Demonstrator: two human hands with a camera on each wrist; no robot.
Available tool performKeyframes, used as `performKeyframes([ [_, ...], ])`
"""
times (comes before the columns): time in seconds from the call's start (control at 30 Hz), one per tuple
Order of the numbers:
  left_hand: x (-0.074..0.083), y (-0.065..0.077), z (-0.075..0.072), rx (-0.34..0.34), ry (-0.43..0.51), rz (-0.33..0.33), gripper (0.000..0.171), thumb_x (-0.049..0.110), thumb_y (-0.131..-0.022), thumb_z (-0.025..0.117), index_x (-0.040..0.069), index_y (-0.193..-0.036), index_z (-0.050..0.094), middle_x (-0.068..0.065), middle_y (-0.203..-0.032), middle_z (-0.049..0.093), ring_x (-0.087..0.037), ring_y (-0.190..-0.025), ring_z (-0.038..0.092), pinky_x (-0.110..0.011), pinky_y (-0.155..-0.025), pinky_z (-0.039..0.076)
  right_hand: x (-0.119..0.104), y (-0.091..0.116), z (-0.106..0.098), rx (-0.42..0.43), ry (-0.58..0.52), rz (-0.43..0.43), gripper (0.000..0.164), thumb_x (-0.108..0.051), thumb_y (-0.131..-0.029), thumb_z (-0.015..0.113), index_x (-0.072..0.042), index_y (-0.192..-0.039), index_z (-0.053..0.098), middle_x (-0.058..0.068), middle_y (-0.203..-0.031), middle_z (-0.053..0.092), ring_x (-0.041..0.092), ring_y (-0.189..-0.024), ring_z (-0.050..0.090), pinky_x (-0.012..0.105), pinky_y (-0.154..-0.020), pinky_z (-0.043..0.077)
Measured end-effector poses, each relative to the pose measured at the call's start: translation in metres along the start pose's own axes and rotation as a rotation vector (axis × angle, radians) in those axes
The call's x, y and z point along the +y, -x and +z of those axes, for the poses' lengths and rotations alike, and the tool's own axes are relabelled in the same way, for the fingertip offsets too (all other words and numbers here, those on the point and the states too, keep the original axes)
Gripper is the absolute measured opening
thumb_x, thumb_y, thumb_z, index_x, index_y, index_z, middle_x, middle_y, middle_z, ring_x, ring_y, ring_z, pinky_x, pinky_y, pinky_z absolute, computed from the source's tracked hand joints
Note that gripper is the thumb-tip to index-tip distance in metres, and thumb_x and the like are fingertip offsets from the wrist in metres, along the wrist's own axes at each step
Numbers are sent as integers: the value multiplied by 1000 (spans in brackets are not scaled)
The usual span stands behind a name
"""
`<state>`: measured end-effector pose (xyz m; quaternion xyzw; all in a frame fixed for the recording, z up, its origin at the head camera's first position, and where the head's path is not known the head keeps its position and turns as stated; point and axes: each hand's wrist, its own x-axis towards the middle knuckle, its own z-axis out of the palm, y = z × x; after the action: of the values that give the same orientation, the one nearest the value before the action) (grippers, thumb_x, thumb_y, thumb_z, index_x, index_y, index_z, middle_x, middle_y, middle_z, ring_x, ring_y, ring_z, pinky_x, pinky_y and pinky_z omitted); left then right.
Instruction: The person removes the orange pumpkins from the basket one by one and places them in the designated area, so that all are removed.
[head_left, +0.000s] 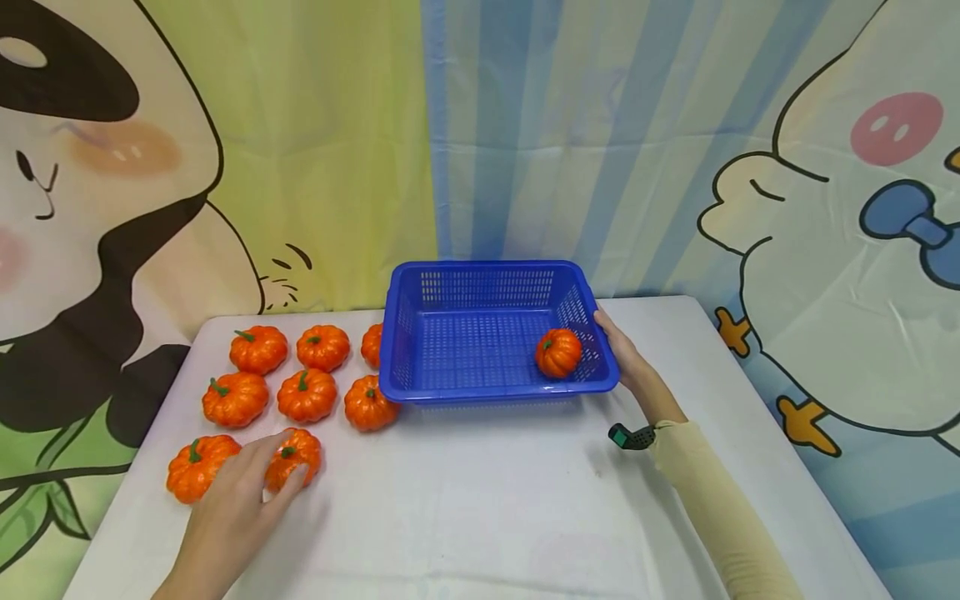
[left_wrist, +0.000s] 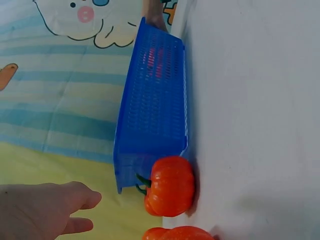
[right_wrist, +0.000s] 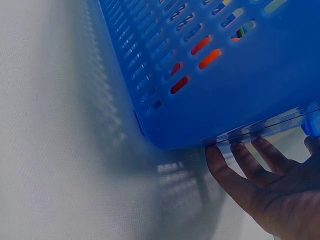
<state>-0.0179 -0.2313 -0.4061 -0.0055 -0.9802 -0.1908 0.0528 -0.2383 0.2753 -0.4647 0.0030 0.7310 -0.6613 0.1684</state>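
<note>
A blue plastic basket [head_left: 498,392] with slotted sides stands at the back middle of the table, one small orange pumpkin [head_left: 558,353] inside near its right end. At the basket's right side, my right hand [head_left: 624,354] touches the wall with spread fingertips, seen closely in the right wrist view. My left hand [head_left: 234,508] is over the front left, thumb and fingers apart around a small pumpkin [head_left: 298,457] with a green stem. In the left wrist view, that hand's fingers [left_wrist: 75,197] hold nothing. Whether they touch the pumpkin is hidden.
Several more orange pumpkins stand in rows on the left of the white table [head_left: 480,517], one [head_left: 371,403] near the basket's left front corner. A cartoon-printed curtain [head_left: 360,150] hangs behind the table. A small black device [head_left: 632,437] is on the right wrist.
</note>
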Motion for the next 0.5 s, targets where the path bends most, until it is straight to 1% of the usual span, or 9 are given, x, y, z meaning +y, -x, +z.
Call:
performKeyframes([
  [0.1,6,1,3,26,21,29,54,27,-82,77,6,-128,57,-19,-120,62,-32,-96,61,-52,-79,57,0,0,0,-2,-12,1,60,-56,-102,20,-41,-154,-6,-2,-166,0,30,-153,8,53,-123,6],
  [0.2,7,1,6,59,36,51,51,25,-82,77,6,-125,58,-16,-116,64,-26,-91,62,-45,-72,58,0,0,1,-4,-19,0,60,-56,-102,21,-40,-154,-6,-3,-166,-1,28,-153,7,52,-124,5],
  [0.27,6,1,7,63,43,54,50,24,-82,77,6,-125,59,-15,-116,64,-26,-91,62,-45,-72,58,0,0,0,-4,-18,1,61,-56,-102,21,-40,-154,-5,-2,-166,0,29,-153,7,52,-124,6],
  [0.37,6,2,7,43,50,37,50,24,-83,76,6,-126,58,-16,-117,64,-27,-92,63,-46,-73,58,1,0,0,-4,-11,-4,60,-57,-102,21,-40,-154,-6,-3,-166,-1,29,-153,6,53,-123,5],
  [0.5,8,1,9,-21,87,6,49,23,-85,75,4,-127,57,-18,-121,63,-30,-97,64,-44,-76,59,0,1,0,-8,-13,-9,59,-56,-102,20,-41,-153,-5,-3,-166,-1,30,-153,6,55,-123,6],
])
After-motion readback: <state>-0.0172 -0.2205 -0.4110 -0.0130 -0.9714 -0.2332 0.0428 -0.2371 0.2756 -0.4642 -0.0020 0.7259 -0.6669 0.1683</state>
